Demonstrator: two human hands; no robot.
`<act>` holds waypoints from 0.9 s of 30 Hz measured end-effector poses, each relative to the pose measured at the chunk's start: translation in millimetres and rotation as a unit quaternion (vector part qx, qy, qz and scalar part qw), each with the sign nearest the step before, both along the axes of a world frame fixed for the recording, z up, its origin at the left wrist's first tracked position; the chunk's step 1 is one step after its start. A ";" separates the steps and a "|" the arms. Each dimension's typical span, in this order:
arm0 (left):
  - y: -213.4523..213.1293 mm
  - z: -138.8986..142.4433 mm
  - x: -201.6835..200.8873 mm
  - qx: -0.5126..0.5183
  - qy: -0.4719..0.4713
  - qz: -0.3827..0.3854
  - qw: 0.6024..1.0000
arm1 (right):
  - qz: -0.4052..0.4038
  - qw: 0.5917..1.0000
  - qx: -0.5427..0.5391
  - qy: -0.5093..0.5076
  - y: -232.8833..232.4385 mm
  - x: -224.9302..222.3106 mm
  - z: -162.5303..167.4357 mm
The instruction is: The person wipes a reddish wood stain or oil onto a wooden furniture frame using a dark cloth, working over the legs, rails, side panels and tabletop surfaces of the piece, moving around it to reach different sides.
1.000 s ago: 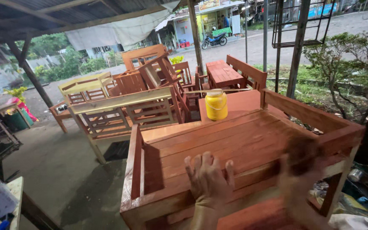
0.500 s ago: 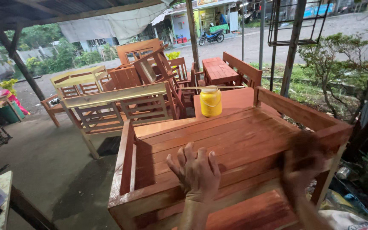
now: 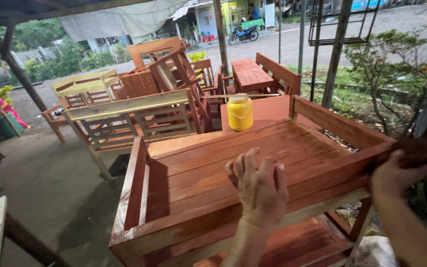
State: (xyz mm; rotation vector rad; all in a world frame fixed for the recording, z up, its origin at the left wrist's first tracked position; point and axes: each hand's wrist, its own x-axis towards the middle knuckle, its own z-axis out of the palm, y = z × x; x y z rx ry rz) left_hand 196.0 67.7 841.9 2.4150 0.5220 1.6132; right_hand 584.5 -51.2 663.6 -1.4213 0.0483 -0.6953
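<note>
Head view: a person's left hand point(image 3: 259, 187) rests flat, fingers point(image 3: 247, 165) spread and released, on the slatted back of a red-stained wooden bench point(image 3: 189, 183) lying tipped over. Right hand point(image 3: 394, 173) presses a dark brown wad point(image 3: 411, 152), grasped in its fingers, against the bench's upper corner. Yellow jar point(image 3: 240, 112) stands on a red tabletop point(image 3: 268, 110) just behind the bench, among other wooden furniture.

A reddish-brown stained wooden slatted bench point(image 3: 253, 168) lies tipped on its back, its slats facing up and armrests standing at either side. A dark, fuzzy staining pad point(image 3: 411, 151) rests against the bench's right top corner, blurred in view.
</note>
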 end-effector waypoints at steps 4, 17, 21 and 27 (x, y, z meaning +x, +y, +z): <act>3.6 5.8 -2.8 0.006 -0.050 0.010 0.999 | 0.052 0.979 -0.067 -0.184 34.1 -86.2 -35.1; 35.7 28.6 -92.3 0.050 -0.092 0.054 0.993 | 0.167 0.897 -0.176 -0.368 88.7 -376.2 32.8; 45.5 37.3 -135.9 0.058 -0.092 0.071 0.992 | 0.215 0.819 -0.228 -0.481 108.7 -434.9 53.4; 53.6 44.4 -184.9 0.071 -0.085 0.093 0.989 | 0.245 0.712 -0.277 -0.597 147.3 -496.2 65.6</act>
